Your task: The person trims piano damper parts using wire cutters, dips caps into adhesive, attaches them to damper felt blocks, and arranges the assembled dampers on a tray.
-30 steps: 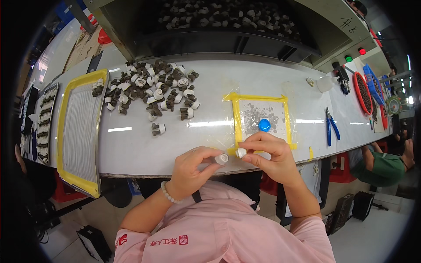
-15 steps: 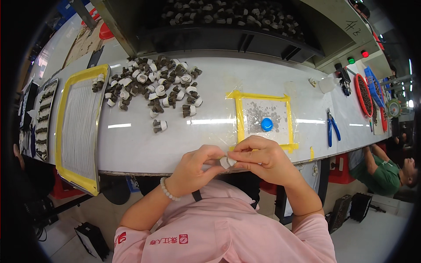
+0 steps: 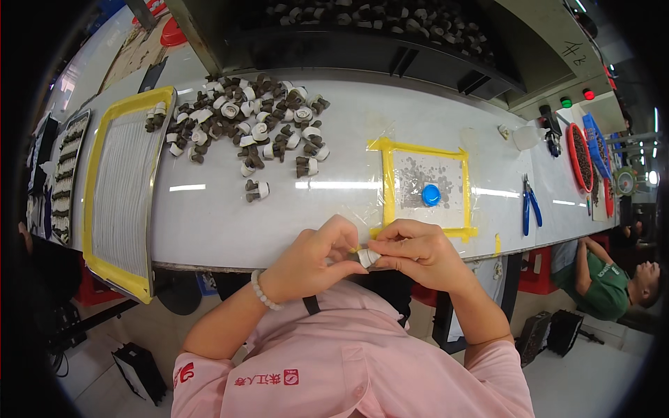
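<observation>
The bare right hand pinches a small white rounded part between thumb and fingertips, just over the near edge of a glossy white worktable. The bare left hand, a pale beaded bracelet at its wrist, meets the part from the other side, thumb and forefinger clamped about its left end; the fingers partly hide that end.

Just beyond the right hand lies a square sheet bordered with yellow tape, a round blue cap-like piece resting on its grey-spotted surface. To its right lie blue-handled pliers.

Farther off, left of centre, one white-and-brown knobbed piece sits near a loose heap of similar pieces. Left of the heap stands a ridged, yellow-taped rectangular tray. Behind everything, a dark bin holds more such pieces.
</observation>
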Action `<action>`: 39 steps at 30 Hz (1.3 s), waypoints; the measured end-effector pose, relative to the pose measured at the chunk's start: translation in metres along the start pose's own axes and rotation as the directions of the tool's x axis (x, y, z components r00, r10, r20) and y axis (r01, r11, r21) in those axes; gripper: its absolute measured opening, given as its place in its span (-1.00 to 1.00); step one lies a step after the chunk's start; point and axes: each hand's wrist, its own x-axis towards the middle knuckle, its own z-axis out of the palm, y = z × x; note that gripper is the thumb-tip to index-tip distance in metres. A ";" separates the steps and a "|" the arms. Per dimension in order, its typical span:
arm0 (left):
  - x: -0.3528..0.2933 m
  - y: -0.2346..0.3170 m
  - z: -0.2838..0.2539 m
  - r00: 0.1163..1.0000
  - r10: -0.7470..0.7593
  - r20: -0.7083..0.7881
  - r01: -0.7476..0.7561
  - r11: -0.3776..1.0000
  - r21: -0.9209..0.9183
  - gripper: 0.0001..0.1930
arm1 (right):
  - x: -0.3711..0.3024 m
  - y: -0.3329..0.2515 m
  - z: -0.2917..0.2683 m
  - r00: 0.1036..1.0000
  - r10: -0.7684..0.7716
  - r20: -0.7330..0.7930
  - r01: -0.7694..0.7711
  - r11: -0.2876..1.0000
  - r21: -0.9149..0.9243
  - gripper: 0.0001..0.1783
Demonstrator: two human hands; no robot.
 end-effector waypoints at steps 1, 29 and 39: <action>0.000 0.000 0.000 1.000 0.001 -0.002 -0.001 1.000 -0.001 -0.64 | 0.000 0.000 0.001 1.000 0.005 -0.006 -0.005 1.000 0.028 -0.72; 0.009 0.010 -0.002 0.951 -0.271 -0.150 0.152 0.831 -0.535 -0.78 | 0.001 -0.008 0.011 0.983 -0.003 -0.184 0.012 0.999 0.050 -0.56; 0.011 0.011 -0.010 0.932 -0.356 -0.069 0.229 0.726 -0.649 -0.79 | 0.012 -0.017 0.011 0.984 -0.010 -0.179 -0.005 0.997 -0.082 -0.62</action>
